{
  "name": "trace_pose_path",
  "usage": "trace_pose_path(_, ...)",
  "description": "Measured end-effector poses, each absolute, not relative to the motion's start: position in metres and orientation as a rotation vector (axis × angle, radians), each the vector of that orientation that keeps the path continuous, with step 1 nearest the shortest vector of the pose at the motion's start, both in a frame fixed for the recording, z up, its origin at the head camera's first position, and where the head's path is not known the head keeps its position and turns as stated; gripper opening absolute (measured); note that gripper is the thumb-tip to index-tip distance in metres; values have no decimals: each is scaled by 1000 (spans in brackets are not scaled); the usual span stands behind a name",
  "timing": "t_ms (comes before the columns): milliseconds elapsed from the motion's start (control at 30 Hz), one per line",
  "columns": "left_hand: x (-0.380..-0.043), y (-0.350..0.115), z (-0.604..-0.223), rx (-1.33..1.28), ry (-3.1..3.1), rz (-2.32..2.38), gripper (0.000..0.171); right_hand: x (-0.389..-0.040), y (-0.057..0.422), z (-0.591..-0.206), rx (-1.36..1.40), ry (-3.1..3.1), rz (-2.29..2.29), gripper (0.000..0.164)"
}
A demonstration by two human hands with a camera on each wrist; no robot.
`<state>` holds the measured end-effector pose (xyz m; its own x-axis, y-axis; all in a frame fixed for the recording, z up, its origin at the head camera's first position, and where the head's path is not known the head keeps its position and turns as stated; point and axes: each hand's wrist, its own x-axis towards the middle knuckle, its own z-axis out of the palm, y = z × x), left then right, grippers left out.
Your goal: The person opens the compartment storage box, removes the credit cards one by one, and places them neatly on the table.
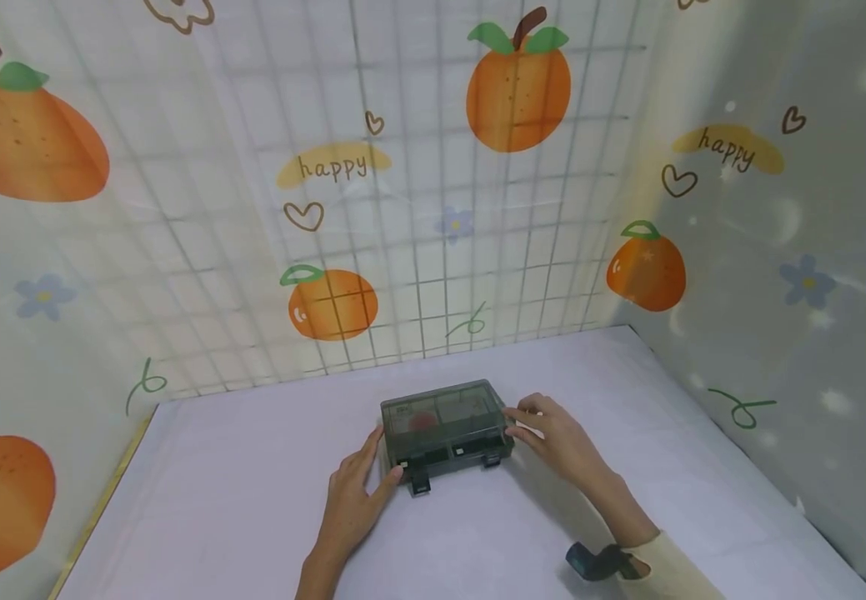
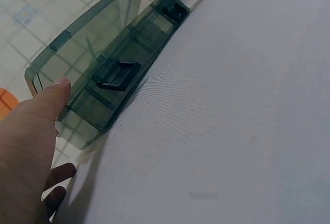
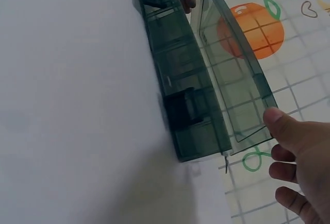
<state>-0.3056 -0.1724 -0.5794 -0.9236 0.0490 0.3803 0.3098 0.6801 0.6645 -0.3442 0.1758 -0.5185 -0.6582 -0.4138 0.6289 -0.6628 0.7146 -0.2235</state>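
Observation:
A dark green see-through plastic box [image 1: 443, 429] sits on the table, its lid [image 3: 242, 80] tilted up from the base along the front. Two dark latches [image 2: 118, 74] hang unfastened on its front wall. My left hand [image 1: 353, 504] holds the box's left end, thumb at the front corner and fingers along the side. At the opposite end, my right hand [image 1: 560, 437] pinches the lid's front right corner, thumb on the edge. Through the lid a reddish patch shows, its kind unclear.
White sheeting covers the table [image 1: 245, 492]. Behind it hangs a curtain [image 1: 200, 275] printed with oranges over a wire grid, and another grey panel [image 1: 815, 350] stands at the right. A dark device [image 1: 598, 561] is strapped to my right wrist, beside a cream sleeve [image 1: 668, 571].

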Motion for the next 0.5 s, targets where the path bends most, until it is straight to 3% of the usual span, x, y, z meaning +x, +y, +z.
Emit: trace_pose_path(500,-308,-176,-578,-367,-2538,-1049,58,-357,171,-487,764,-2422,622,30)
